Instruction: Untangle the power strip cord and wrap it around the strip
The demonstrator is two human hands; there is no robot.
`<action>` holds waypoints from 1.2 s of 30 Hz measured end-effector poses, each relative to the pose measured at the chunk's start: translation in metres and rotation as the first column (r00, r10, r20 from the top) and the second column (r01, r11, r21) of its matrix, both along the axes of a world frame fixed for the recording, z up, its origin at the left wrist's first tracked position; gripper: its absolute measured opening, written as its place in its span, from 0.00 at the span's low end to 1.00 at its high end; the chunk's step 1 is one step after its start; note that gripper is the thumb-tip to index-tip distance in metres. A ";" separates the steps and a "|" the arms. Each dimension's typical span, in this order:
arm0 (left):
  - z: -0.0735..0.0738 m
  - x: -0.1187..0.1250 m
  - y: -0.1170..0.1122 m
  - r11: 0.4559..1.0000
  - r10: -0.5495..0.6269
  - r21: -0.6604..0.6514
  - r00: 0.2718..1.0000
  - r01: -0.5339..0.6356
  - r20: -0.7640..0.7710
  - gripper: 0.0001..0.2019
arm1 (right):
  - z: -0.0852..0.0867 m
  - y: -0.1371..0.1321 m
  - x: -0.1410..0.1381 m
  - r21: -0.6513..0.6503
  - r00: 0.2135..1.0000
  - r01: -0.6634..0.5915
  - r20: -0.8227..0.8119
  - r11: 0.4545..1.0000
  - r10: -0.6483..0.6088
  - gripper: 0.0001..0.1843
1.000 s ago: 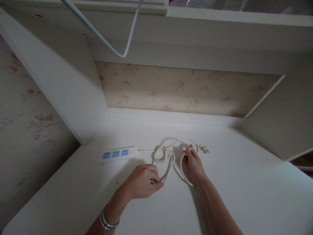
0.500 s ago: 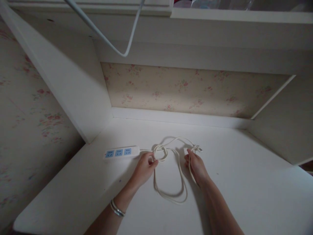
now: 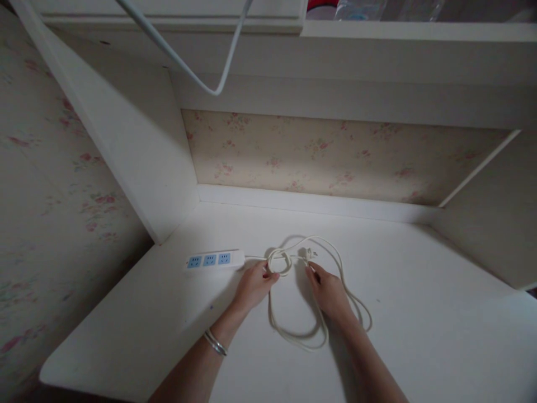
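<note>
A white power strip (image 3: 215, 259) with three blue sockets lies on the white desk (image 3: 419, 313). Its cream cord (image 3: 344, 280) runs right into a small tangled coil (image 3: 280, 261) and then into loose loops on the desk. My left hand (image 3: 254, 285), with bangles on the wrist, pinches the cord at the left side of the coil. My right hand (image 3: 329, 291) holds the cord just below the plug (image 3: 308, 253), which sits right beside the coil. The loops lie around and under my right wrist.
A floral-papered back panel (image 3: 335, 157) and white side walls (image 3: 138, 145) enclose the desk alcove. A white cable (image 3: 201, 84) hangs down from above at the upper left. A shelf overhead holds a few partly seen items (image 3: 361, 8). Floral wallpaper covers the wall on the left.
My left hand went from the cord's near loop up to the coil. My right hand brought the plug leftward to the coil, and the cord spread into wider loops on the right.
</note>
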State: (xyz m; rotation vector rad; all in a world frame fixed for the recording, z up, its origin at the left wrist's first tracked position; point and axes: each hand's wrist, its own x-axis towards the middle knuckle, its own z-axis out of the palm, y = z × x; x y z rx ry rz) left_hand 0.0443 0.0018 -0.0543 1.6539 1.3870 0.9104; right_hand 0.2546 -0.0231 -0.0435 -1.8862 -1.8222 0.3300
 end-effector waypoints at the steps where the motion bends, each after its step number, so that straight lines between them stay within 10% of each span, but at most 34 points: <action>1: 0.002 0.001 0.000 1.000 0.002 -0.015 1.000 -0.002 0.009 0.13 | 0.000 -0.001 0.001 0.017 0.999 0.012 0.051 1.000 -0.013 0.24; 9: 0.022 -0.003 -0.003 0.971 0.143 -0.210 0.982 -0.115 0.122 0.04 | -0.006 -0.001 0.030 0.218 0.911 0.214 0.306 0.952 -0.275 0.15; 15: 0.036 -0.004 -0.019 0.984 0.052 -0.179 0.925 0.017 0.376 0.11 | 0.005 -0.001 0.015 0.343 0.956 0.227 -0.255 0.911 -0.142 0.15; 22: 0.048 0.003 -0.031 0.959 -0.109 -0.142 0.778 0.247 0.618 0.18 | 0.021 -0.013 -0.030 0.084 0.441 0.046 -0.896 0.995 0.055 0.27; 32: 0.046 0.005 -0.033 0.939 -0.136 -0.155 0.748 0.306 0.650 0.08 | 0.021 -0.007 -0.024 -0.070 -0.080 -0.075 -0.994 0.995 -0.076 0.27; 36: 0.042 0.007 -0.032 0.939 -0.130 -0.146 0.714 0.311 0.688 0.19 | 0.023 -0.005 -0.021 -0.032 -0.252 -0.047 -0.967 0.998 -0.043 0.21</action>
